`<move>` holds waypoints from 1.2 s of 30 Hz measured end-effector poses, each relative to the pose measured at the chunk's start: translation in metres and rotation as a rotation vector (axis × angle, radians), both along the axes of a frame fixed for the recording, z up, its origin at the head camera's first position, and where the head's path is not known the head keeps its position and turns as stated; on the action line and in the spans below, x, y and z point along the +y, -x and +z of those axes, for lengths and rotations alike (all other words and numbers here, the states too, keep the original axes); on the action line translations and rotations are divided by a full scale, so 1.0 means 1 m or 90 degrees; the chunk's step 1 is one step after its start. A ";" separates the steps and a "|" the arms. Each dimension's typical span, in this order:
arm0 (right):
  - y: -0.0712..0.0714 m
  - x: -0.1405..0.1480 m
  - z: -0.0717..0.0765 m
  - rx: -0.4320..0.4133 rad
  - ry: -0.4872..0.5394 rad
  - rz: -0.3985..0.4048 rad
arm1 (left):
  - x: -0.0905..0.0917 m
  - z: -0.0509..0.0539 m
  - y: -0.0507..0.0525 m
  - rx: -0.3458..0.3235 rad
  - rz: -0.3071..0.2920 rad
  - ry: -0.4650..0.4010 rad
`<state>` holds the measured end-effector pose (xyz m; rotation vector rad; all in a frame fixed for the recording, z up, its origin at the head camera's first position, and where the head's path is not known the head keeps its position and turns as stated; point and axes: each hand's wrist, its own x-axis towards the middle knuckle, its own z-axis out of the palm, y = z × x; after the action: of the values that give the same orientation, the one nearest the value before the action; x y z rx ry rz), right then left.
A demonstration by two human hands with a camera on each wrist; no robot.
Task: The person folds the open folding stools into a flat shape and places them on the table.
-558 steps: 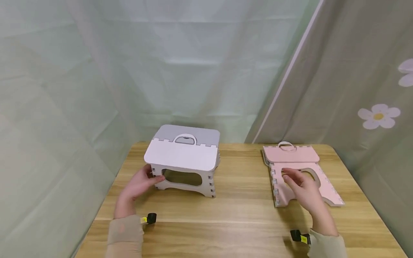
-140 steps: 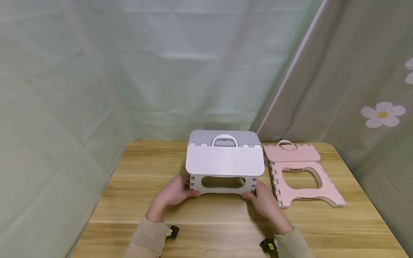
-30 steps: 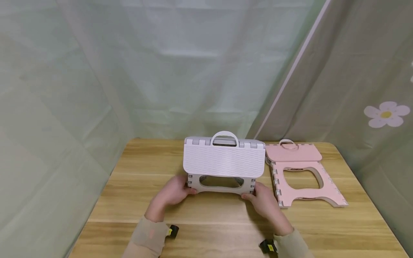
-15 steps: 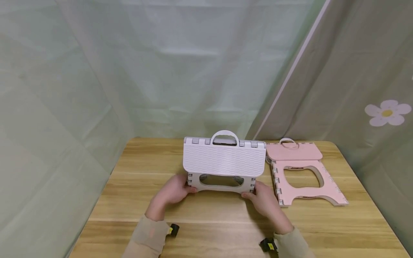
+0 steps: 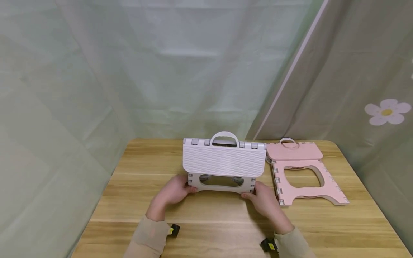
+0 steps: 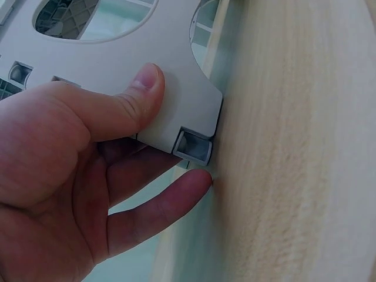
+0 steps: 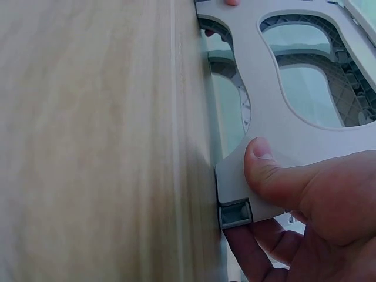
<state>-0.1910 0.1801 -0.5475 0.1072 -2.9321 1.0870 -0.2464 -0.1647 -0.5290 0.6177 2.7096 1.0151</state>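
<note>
A white and grey folding step stool (image 5: 224, 159) stands on the table in the head view, its top bent at the middle hinge so the front half slopes toward me. Its carrying handle (image 5: 224, 134) sticks up at the fold. My left hand (image 5: 174, 190) grips the left edge of the near leg panel, thumb on the front face, as the left wrist view shows with the leg panel (image 6: 129, 59). On the opposite edge my right hand (image 5: 262, 199) grips the same panel (image 7: 252, 106), thumb in front and fingers behind. The far leg panel is mostly hidden.
A pink folding step stool (image 5: 309, 179) lies folded down on the wooden table (image 5: 219, 229), close to the white stool's right side. Pale green cloth (image 5: 180, 71) hangs behind the table, and a grey curtain (image 5: 338, 89) with flowers hangs at the right.
Earlier the white stool stood at the left with a flat top; it moved right, and both hands took hold. Its top then bent upward at the hinge. Over the last half second little has changed.
</note>
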 end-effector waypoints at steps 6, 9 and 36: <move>0.000 -0.001 -0.002 0.001 -0.001 0.000 | -0.001 0.000 0.001 0.008 0.001 0.011; -0.002 -0.002 -0.004 -0.003 0.004 -0.005 | -0.002 -0.001 -0.002 0.009 -0.001 0.010; 0.006 0.011 -0.001 -0.084 0.087 -0.048 | -0.014 -0.001 0.011 -0.042 0.036 -0.114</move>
<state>-0.1969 0.1911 -0.5481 -0.0789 -2.9347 1.3281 -0.2579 -0.1787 -0.5295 0.5281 2.6117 1.2787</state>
